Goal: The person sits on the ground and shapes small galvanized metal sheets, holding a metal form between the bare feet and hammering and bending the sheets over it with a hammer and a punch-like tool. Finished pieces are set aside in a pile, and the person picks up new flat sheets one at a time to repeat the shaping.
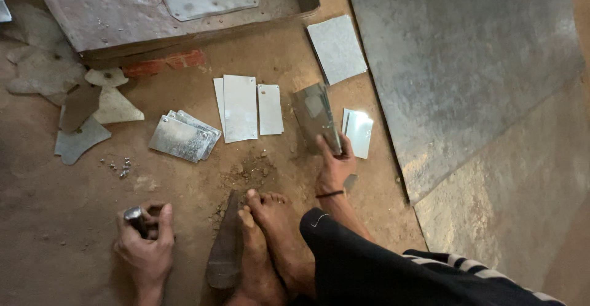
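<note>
While the person is squatting on the dirt floor (55, 220), the left hand (146, 244) is resting low beside the bare feet (264, 238), its fingers curled tight around a small dark metal tool (133, 214). I cannot tell what kind of tool it is, since only the shiny end is poking out. It is looking hard and heavy for its size.

Just past the feet, the right hand (335, 164) is pinching a thin metal plate (316, 116) by its near edge, thumb on one side and fingers on the other, and the plate is standing up, tilted. It is looking light and stiff, but thin enough to bend. Its cut edges are likely sharp and its face is smooth, so it may be slipping; gripping a flat part close to an edge, as the hand is doing, seems safest.

Touching the plate's right side, a small shiny sheet (358, 132) is lying flat. To the left of that hand, more cut plates (241, 107) are lying side by side, and farther left a little stack (182, 137). Farther off, beyond the hand, a grey square piece (337, 49) is lying, and a big metal sheet (467, 66) is spreading to its right.
</note>
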Available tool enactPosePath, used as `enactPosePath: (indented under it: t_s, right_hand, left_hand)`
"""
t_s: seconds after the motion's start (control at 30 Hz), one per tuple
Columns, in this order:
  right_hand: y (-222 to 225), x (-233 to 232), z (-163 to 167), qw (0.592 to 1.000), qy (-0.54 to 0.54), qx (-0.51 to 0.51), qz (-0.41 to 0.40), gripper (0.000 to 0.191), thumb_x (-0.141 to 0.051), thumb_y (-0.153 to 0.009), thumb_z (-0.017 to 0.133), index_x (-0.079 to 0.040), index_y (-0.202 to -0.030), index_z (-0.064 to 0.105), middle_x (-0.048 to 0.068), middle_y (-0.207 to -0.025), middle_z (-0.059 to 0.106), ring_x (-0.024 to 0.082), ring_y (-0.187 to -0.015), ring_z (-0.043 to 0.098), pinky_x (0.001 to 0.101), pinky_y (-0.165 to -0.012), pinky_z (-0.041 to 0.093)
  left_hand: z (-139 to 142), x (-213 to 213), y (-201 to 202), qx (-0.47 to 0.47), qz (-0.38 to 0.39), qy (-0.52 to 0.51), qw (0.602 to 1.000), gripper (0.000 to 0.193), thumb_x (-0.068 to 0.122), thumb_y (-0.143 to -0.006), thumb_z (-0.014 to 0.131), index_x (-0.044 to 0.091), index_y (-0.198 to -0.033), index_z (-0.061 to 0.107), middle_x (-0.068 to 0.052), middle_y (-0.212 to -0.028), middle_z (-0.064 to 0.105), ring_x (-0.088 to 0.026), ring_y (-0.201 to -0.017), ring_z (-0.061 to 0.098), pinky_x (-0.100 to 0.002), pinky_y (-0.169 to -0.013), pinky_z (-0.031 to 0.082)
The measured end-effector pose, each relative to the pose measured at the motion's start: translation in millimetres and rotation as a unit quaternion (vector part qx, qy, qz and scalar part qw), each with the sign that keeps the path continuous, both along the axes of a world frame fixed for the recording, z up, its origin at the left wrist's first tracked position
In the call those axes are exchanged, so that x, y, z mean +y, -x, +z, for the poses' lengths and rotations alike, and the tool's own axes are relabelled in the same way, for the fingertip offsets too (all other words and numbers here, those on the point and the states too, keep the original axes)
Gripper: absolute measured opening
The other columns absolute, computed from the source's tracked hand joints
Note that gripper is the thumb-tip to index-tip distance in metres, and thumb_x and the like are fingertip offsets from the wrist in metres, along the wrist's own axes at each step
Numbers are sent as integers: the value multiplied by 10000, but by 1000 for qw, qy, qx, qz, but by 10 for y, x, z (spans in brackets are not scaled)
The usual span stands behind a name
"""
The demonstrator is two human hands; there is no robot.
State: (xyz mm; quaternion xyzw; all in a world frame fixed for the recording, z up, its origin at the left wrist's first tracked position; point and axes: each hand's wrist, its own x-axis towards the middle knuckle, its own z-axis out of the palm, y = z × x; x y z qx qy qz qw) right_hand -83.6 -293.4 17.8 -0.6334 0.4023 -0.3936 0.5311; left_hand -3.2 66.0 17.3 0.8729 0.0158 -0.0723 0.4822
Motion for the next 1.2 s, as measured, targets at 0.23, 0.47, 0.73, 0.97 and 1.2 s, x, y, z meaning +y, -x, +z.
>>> enactPosePath:
  t_s: [0.23,0.47,0.73,0.97,1.2]
  right_hand:
    - [-250,80,-253,997,2,-78,23,366,26,-825,826,-9,-1153,668,24,-1046,677,118,-965,642,261,-855,517]
    - [-330,57,-195,997,21,-65,40,299,-56,-917,742,11,-1192,644,6,-1032,671,111,-959,617,265,-876,498]
    - [-178,-155,-103,995,83,48,-1,151,-114,-970,751,8,-1053,719,-2,-947,720,86,-861,589,265,-803,487]
    - [-176,-316,-153,993,90,70,4,418,-130,-830,850,13,-1184,680,58,-1122,728,130,-1055,648,290,-920,519]
    - [-371,-347,-412,998,58,-12,-31,485,-86,-811,892,17,-1237,683,115,-1164,724,205,-1068,663,340,-958,532]
  left_hand:
    - [-29,14,-1,12,-10,-9,1000,247,238,-996,763,55,-990,598,-41,-739,642,-148,-570,619,-317,-569,499]
    - [-51,15,-8,13,-19,16,1000,239,236,-998,738,50,-1037,592,-14,-756,645,-124,-604,643,-287,-552,522]
    - [-21,12,-37,29,-26,10,999,235,229,-1007,734,56,-1016,574,-12,-702,622,-112,-551,616,-267,-523,500]
    - [25,-28,-38,-12,-20,11,1000,242,217,-995,755,63,-1000,568,-6,-713,618,-105,-557,593,-270,-553,473]
    - [13,-17,-32,15,-16,10,1000,251,236,-1003,749,54,-1041,580,-16,-694,602,-125,-536,589,-293,-531,471]
